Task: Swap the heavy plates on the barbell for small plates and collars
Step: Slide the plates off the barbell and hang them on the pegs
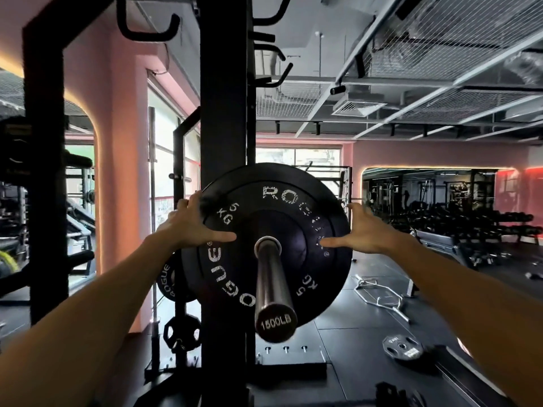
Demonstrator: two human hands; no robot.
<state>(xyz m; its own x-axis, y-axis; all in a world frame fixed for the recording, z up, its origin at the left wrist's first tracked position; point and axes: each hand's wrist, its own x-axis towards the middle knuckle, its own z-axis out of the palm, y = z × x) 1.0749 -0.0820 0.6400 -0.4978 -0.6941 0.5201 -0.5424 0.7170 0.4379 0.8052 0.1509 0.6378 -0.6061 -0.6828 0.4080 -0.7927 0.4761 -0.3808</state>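
Observation:
A black 5 KG bumper plate (266,218) with white lettering sits on the barbell sleeve (273,277), whose end cap reads 1500LB and points toward me. My left hand (192,227) grips the plate's left rim, thumb pressed on its face. At the right rim, my right hand (363,233) has spread fingers and its thumb touches the plate's face. No collar shows on the sleeve. Whether another plate sits behind this one is hidden.
A black rack upright (224,113) stands just behind the plate, with stored plates (182,333) low on its left side. A small plate (402,346) lies on the black floor at lower right, a silver trap bar (379,295) beyond it. Dumbbell racks line the far right.

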